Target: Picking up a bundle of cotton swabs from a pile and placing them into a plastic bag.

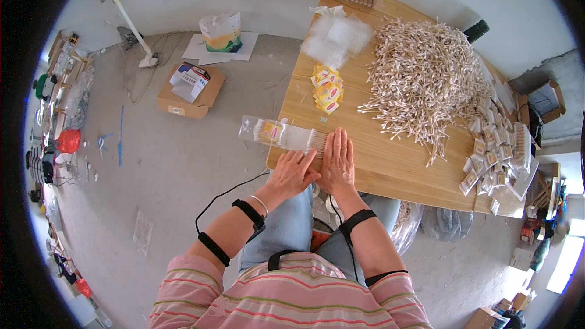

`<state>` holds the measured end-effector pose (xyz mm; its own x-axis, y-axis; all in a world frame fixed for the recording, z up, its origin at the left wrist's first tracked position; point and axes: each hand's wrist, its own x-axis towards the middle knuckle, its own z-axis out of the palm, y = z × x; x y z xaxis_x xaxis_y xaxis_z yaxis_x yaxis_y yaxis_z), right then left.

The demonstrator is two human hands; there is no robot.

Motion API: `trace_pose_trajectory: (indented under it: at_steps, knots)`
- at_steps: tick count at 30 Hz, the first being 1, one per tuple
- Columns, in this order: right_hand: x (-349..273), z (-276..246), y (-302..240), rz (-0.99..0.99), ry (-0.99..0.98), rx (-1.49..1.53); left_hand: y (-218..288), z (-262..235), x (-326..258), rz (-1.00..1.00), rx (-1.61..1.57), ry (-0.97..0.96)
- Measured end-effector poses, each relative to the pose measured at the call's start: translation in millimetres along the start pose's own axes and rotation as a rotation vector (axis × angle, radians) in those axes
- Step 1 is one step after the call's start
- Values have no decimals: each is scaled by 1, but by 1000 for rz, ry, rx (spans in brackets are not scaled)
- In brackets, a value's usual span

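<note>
At the table's near-left edge lies a clear plastic bag point(296, 139). One bundle of cotton swabs with a yellow card point(269, 132) shows in its left part. A second row of cotton swabs point(316, 139) sits at its right end, between my hands. My left hand point(294, 173) rests on the bag's near side, fingers apart, with the index finger reaching toward that row. My right hand point(337, 159) lies flat with fingers stretched out, its edge against the row's right side. Whether the second row is fully inside the bag, I cannot tell.
A large heap of loose cotton swabs point(426, 73) covers the wooden table's point(390, 170) far right. Yellow cards point(328, 89) and empty clear bags point(338, 38) lie beyond my hands. Packed swabs point(490, 149) pile up at the right edge. A cardboard box point(201, 100) stands on the floor.
</note>
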<state>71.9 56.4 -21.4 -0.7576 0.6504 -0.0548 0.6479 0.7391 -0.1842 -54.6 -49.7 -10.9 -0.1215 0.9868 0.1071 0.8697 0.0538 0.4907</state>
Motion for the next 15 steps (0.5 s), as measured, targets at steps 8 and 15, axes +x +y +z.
trace_pose_trajectory:
  at_steps: [8,15]
  knots:
    - [0,-12,-5,22,-82,-13,0,-2,2,-21,-18,-22]
    - [0,-6,-2,8,-49,-54,4,-3,8,-57,13,-46]
